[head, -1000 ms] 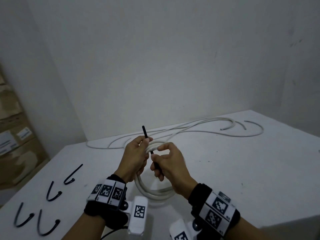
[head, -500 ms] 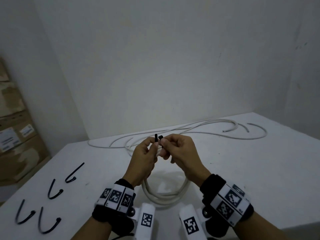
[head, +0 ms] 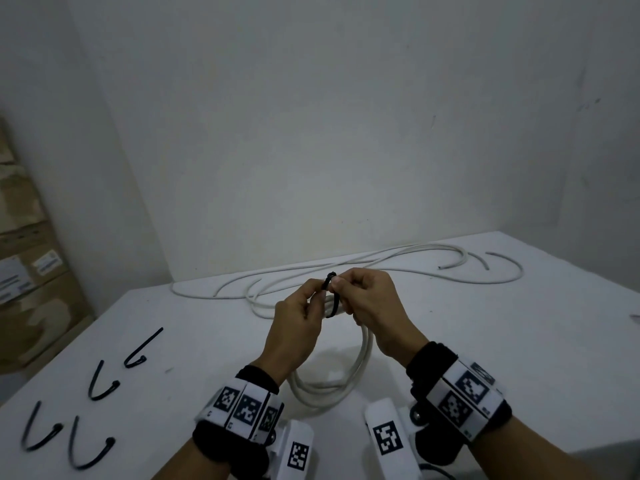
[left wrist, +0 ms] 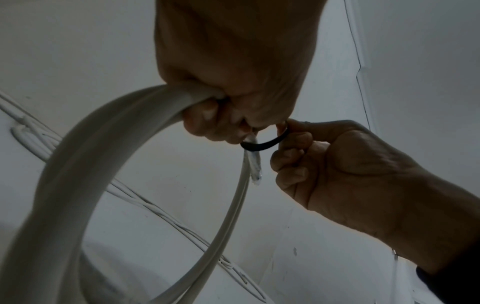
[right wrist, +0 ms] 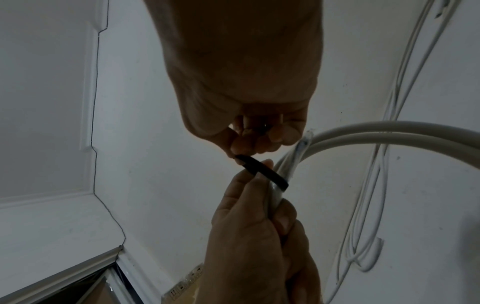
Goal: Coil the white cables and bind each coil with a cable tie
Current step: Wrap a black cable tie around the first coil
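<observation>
Four spare black ties lie at eight o'clock on the worktop. Centre, left hand grips the white coil; right hand pinches the black cable tie looped round it, apparently not yet cinched. Uncoiled cables wait at one o'clock.

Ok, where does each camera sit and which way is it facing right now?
Head: worn on the head, looks down at the table; both hands and wristbands show.
Left wrist: looks along the left hand gripping the white coil; right hand opposite.
Right wrist: looks along the right hand; left hand below.
All share the black cable tie round the coil.
</observation>
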### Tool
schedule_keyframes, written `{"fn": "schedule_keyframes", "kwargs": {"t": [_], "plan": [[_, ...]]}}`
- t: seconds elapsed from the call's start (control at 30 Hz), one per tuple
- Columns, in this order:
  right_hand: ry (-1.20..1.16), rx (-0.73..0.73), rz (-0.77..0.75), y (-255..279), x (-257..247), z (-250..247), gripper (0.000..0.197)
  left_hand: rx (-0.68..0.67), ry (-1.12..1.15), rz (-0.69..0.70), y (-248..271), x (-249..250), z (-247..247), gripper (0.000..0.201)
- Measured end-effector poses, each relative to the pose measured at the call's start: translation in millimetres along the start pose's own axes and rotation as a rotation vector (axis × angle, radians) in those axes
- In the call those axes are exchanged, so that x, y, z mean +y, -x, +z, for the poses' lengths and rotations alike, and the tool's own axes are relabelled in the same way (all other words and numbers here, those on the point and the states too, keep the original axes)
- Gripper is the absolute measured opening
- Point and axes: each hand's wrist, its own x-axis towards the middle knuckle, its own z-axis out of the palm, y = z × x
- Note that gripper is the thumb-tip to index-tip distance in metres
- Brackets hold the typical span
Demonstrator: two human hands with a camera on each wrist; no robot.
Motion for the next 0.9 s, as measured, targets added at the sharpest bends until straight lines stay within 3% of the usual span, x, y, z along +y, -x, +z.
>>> {"fn": "schedule_keyframes", "kwargs": {"t": [0.3,0.57,0.67,0.8,0.9], "plan": [[0.008,0.024,0.047,-1,1,1,0.023,0.000,-0.044,0.011,3,8,0,0.026],[0.061,-0.112,0.159,-1,-2,-5,0.025,-0.013,-0.015,0.047,1,13,-2,0.021],[0.165,-0.106,0.078,-2,-2,-10,0.007,-0.017,-0.050,0.023,3,8,-1,0.022],[0.328,-0.168,-0.117,-7,-5,-11,0.004,-0.060,-0.042,-0.016,3,8,-2,0.023],[0.507,-0.133,-0.247,-12,-3,-9,0.011,-0.085,0.126,-0.122,3,14,-4,0.020]]}}
